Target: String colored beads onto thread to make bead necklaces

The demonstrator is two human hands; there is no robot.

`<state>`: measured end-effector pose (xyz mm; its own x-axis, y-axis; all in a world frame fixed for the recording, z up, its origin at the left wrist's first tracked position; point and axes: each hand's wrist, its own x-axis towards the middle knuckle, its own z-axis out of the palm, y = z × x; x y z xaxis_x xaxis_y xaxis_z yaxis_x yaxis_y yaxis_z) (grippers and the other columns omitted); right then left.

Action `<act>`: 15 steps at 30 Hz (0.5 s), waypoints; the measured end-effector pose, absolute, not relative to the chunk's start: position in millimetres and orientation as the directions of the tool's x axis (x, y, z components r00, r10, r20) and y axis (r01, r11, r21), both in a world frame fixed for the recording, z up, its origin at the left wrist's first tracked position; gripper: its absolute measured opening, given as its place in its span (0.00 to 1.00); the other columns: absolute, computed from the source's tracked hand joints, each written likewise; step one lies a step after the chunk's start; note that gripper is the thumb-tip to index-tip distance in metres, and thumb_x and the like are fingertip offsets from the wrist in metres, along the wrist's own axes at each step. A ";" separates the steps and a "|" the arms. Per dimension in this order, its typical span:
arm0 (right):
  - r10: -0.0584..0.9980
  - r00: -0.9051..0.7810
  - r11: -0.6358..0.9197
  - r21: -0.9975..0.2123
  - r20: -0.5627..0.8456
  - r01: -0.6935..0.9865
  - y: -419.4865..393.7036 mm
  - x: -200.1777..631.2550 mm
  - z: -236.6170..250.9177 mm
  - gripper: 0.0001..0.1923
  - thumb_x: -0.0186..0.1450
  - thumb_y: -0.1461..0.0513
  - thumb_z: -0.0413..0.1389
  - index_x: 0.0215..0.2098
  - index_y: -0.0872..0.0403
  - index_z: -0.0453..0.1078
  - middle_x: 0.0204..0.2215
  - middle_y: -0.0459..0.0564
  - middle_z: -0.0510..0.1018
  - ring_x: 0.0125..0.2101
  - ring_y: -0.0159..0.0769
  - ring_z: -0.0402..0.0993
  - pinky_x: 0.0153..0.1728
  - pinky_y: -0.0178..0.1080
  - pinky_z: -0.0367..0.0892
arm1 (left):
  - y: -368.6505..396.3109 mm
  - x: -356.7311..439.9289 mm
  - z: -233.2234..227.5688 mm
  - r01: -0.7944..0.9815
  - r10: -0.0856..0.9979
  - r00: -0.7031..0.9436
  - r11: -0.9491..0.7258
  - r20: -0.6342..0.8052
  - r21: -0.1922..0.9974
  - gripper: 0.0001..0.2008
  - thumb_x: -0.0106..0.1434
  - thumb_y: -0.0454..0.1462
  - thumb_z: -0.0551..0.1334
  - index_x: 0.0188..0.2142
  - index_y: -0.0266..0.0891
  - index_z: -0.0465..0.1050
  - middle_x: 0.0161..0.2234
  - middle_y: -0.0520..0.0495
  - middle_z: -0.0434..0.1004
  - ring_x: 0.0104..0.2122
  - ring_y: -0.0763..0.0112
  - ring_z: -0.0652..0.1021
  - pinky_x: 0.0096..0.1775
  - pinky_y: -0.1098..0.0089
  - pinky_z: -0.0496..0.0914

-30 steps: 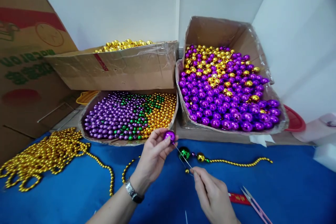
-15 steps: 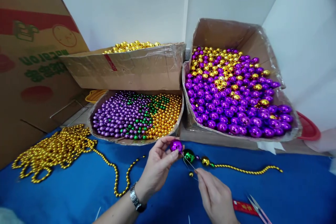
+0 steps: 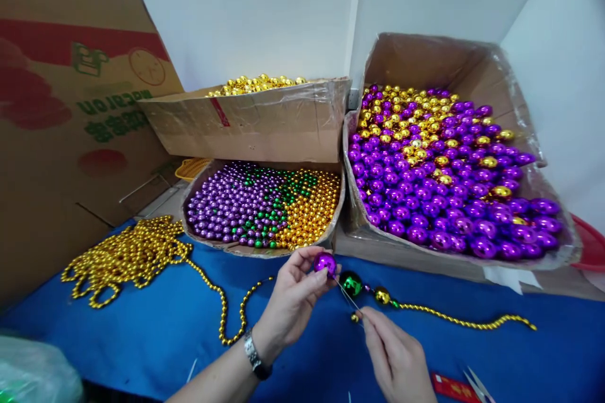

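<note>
We've open worktop [image 3: 155, 334] this side of the gold chains [image 3: 127, 258], but a bead box [image 3: 265, 254] blocks our left hand [image 3: 299, 289] ahead!

A large cardboard carton [image 3: 42, 164] with a red band and green lettering fills the upper left of the frame. Pale walls [image 3: 265, 12] stretch across the top, with a narrow vertical strip [image 3: 355, 9] near the middle. A yellow basket [image 3: 191, 168] shows partly at centre left, and a red basin [image 3: 590, 245] is cut off by the right edge. Clear plastic [image 3: 35, 368] bulges in the lower left corner. At lower right, metal blades [image 3: 476, 383] lie just beside a flat red item [image 3: 451, 388].
</note>
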<state>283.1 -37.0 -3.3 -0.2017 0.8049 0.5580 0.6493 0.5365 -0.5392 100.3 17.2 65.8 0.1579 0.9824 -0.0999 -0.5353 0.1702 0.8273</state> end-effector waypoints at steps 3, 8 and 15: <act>0.828 -0.220 0.522 -0.566 0.516 0.638 -36.1 281.5 -4.7 0.12 0.68 0.66 0.46 0.46 0.56 0.68 0.36 0.52 0.80 0.35 0.35 0.79 0.36 0.30 0.72 | 11.7 103.6 62.8 -0.482 0.986 0.154 0.130 -0.062 0.866 0.15 0.55 0.31 0.66 0.43 0.38 0.68 0.46 0.42 0.72 0.42 0.65 0.76 0.45 0.64 0.70; 0.844 -0.175 0.487 -0.589 0.507 0.645 -35.1 281.4 -0.6 0.12 0.69 0.64 0.45 0.46 0.55 0.68 0.37 0.52 0.79 0.36 0.35 0.79 0.36 0.30 0.71 | 12.4 90.7 70.6 -0.195 0.947 0.319 0.016 0.048 0.981 0.20 0.57 0.34 0.65 0.49 0.40 0.65 0.50 0.39 0.70 0.45 0.63 0.74 0.44 0.65 0.71; 0.855 -0.109 0.441 -0.602 0.507 0.665 -32.8 289.6 6.0 0.10 0.69 0.63 0.46 0.44 0.54 0.68 0.35 0.51 0.79 0.34 0.34 0.78 0.34 0.29 0.70 | 93.8 13.9 93.4 0.867 0.900 0.435 -0.424 0.017 0.264 0.11 0.62 0.37 0.55 0.41 0.39 0.73 0.39 0.41 0.76 0.42 0.60 0.74 0.44 0.62 0.67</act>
